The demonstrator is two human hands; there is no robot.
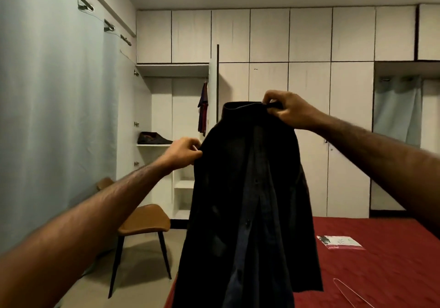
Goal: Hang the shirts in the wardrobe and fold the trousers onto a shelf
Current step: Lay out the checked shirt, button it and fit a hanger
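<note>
both arms stretched forward, raised. right hand [289,110] high, thumb and fingers pinching collar of dark, soft button-front shirt [250,200]. left hand [184,152] lower, fingers curled, pinching shirt's shoulder edge. shirt hangs limp in mid-air in front of person, above near corner of flat red bed [381,272], buttons down middle. thin bent wire hanger [350,293] lies on bed. open pale laminate wardrobe [176,69] behind: striped garment [203,107] hanging, dark folded cloth [152,138] on shelf. tan moulded chair [145,222], thin black legs.
</note>
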